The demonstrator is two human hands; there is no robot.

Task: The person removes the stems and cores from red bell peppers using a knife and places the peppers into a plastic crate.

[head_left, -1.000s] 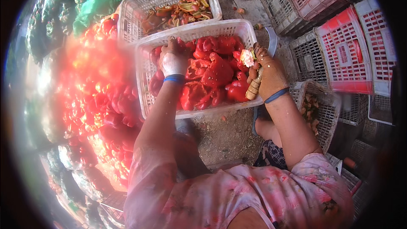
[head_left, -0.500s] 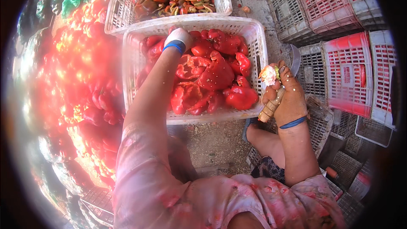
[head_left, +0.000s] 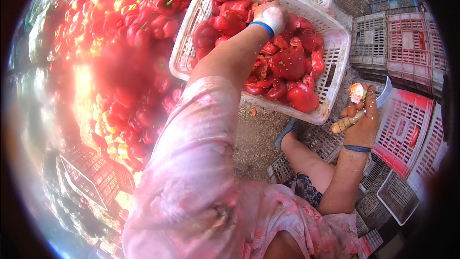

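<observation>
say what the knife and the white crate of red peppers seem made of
Knife blade: probably metal, smooth and silvery. Knife handle: wood or wrapping, unclear; matte tan, banded. White crate: likely moulded plastic, dull, with regular slots.

White crate wall (head_left: 339,52), open above, separates right hand (head_left: 365,127) from peppers (head_left: 287,64).

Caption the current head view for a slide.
Gloved left hand at red peppers in a pale crate; right hand holds a curved-bladed knife beside it.
</observation>
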